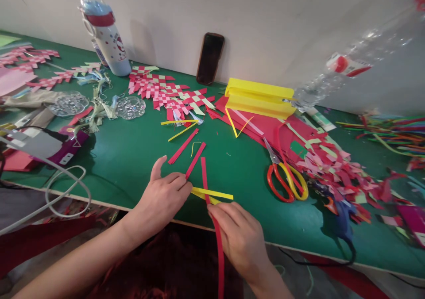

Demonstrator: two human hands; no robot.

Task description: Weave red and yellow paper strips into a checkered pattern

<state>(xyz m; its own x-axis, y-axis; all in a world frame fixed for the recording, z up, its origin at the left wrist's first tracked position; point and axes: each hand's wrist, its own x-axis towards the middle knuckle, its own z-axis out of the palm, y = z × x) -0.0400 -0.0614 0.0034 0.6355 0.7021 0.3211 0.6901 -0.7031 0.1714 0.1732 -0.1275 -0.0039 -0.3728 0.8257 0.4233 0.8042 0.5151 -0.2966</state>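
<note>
My left hand (169, 195) is closed near the table's front edge, thumb raised; a short red paper strip (195, 159) runs out from under its fingers. A folded yellow paper strip (215, 193) extends right from the same fingertips. My right hand (237, 228) pinches a long red paper strip (219, 250), which crosses the yellow one and hangs below the table edge. Whether the left fingers also hold other layers is hidden. Just beyond lie another red strip (183, 146) and folded yellow strips (181, 129). Scissors (282, 182) with red and yellow handles rest to the right.
Woven red-and-white paper pieces (162, 91) lie at the back, near a bottle (111, 42) and a phone (210, 58) against the wall. Yellow folded paper (260, 97), paper scraps (341, 170), a blue glue gun (343, 219) and a plastic bottle (358, 55) are right. Cables (68, 193) lie left.
</note>
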